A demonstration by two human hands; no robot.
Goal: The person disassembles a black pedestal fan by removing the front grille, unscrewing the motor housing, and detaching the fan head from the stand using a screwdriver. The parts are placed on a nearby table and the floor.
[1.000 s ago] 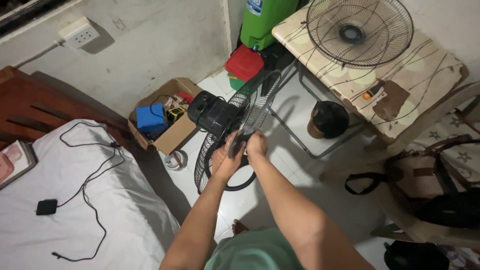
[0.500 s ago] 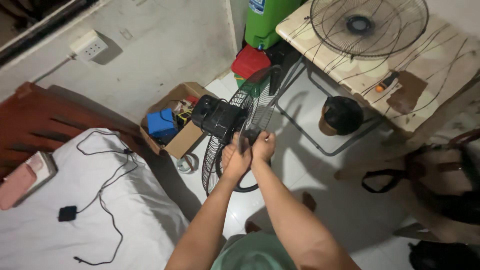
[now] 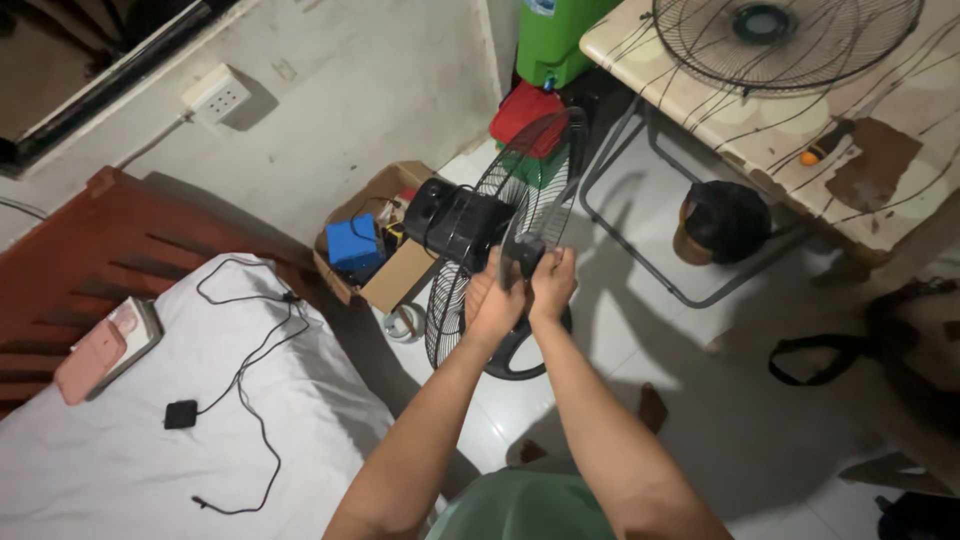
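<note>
At frame centre, we note the left hand point(image 3: 492, 300) and right hand point(image 3: 553, 283), fingers closed around the dark hub point(image 3: 528, 254) of the floor fan point(image 3: 500, 240). Left of it, an open cardboard box point(image 3: 395, 285) holds a blue block point(image 3: 354, 244). A green container point(image 3: 562, 35) with a label stands at top centre, a red box point(image 3: 523, 108) below it.

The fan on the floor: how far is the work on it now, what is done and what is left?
Done: the front grille is off and lies on the table, an orange-handled screwdriver beside it. In hand: the left hand and right hand grip the dark hub piece at the centre of the rear grille. Left: that grille is still on the motor housing.
</note>
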